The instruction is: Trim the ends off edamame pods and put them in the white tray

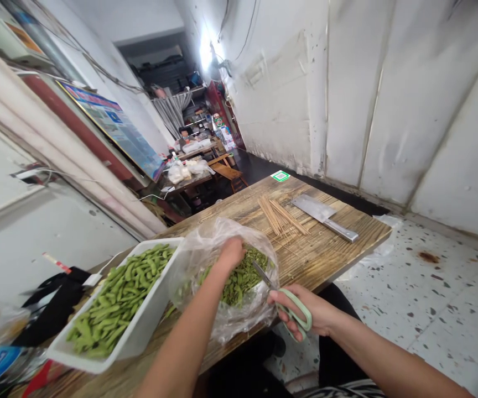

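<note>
My right hand (301,309) is closed around the light green handles of a pair of scissors (296,307). Their blades point up and left, over a clear plastic bag (264,237) that lies open on the wooden table (338,257). Green bean pods and small cut bits (239,282) fill the bag. My left hand (233,251) reaches into it at the far side, and its fingertips are hidden, so I cannot tell what they hold. Left of the bag, a white plastic tub (139,331) holds many whole green pods (123,301).
A cleaver (317,210) and a bundle of thin wooden skewers (280,215) lie beyond the bag. A green QR code card (280,176) sits at the far edge. Black cloth (52,304) and a bottle (2,362) are at left. Another table with bags (187,170) stands farther back.
</note>
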Action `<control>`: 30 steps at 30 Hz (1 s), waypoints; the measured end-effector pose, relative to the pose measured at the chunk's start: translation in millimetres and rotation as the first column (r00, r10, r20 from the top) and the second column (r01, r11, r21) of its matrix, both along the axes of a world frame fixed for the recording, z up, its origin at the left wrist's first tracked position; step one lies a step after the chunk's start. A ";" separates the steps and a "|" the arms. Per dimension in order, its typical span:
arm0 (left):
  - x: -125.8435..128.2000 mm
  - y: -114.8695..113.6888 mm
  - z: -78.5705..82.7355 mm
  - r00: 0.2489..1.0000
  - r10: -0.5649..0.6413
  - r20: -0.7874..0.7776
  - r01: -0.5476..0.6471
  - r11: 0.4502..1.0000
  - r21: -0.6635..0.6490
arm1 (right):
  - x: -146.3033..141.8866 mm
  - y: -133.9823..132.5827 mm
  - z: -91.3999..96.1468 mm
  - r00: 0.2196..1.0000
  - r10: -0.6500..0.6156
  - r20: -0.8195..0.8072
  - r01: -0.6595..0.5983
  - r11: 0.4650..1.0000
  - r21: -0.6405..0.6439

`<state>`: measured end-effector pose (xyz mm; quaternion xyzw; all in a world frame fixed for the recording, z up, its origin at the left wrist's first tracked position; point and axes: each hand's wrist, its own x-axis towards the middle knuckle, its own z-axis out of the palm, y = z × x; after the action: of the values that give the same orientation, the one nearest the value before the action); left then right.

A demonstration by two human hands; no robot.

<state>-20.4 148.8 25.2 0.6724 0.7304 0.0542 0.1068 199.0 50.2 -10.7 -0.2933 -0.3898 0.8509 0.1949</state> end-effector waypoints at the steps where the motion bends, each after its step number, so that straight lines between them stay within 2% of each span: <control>1: -0.1 0.0 2.2 1.000 -0.007 0.010 0.007 1.000 -0.010 | 0.9 -0.2 -0.4 1.000 0.000 -0.002 0.000 1.000 0.012; 3: -2.6 -6.6 7.0 1.000 -0.003 0.030 0.003 1.000 -0.013 | 2.2 -0.2 -2.0 1.000 0.001 -0.003 -0.001 0.999 0.036; 6: -10.3 -25.4 11.8 0.984 0.039 0.175 -0.038 0.999 -0.007 | 1.2 0.3 -5.7 1.000 0.002 0.022 -0.003 0.997 0.083; 9: -19.6 -42.7 9.3 0.933 0.102 0.345 -0.101 0.995 -0.020 | -1.7 -0.3 -8.6 0.998 0.022 0.061 -0.029 0.992 0.119; 11: -24.6 -50.1 5.6 0.912 0.150 0.382 -0.161 0.987 -0.003 | -2.1 -1.3 -8.9 0.997 0.034 0.070 -0.042 0.991 0.126; 13: -26.4 -54.7 2.7 0.913 0.148 0.380 -0.180 0.982 0.050 | -0.3 -2.4 -7.8 0.996 0.032 0.081 -0.043 0.990 0.133; 14: -25.4 -56.4 1.7 0.927 0.101 0.360 -0.140 0.987 0.083 | 1.3 -3.0 -6.8 0.996 0.023 0.086 -0.034 0.990 0.137; 16: -19.2 -58.8 -0.5 0.951 -0.084 0.298 0.043 0.989 0.142 | 4.8 -4.0 -4.6 0.995 -0.006 0.098 -0.008 0.990 0.142; 19: -2.9 -59.8 -7.3 0.910 -0.368 0.189 0.346 0.927 0.143 | 8.3 -5.7 -3.0 0.990 -0.055 0.126 0.037 0.989 0.143; 21: 7.1 -59.0 -12.5 0.897 -0.424 0.124 0.412 0.904 0.113 | 9.0 -6.7 -4.0 0.989 -0.064 0.132 0.044 0.987 0.155; 23: 12.4 -58.2 -14.6 0.911 -0.401 0.094 0.393 0.915 0.095 | 9.1 -7.5 -6.3 0.989 -0.051 0.137 0.026 0.984 0.176; 25: 12.5 -59.1 -11.8 0.925 -0.358 0.131 0.345 0.932 0.109 | 9.3 -7.6 -8.5 0.988 -0.039 0.151 0.007 0.979 0.204; 28: 7.9 -65.6 -1.4 0.918 -0.254 0.305 0.226 0.966 0.125 | 9.7 -7.2 -9.3 0.983 -0.019 0.185 -0.026 0.971 0.240; 30: 6.1 -72.3 5.5 0.875 -0.153 0.460 0.125 0.988 0.091 | 9.5 -7.1 -7.9 0.981 -0.005 0.192 -0.045 0.965 0.258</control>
<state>-14.3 76.5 30.8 0.6935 0.6311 0.2274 0.2629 208.5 43.1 -18.6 -0.3412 -0.5184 0.7620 0.1851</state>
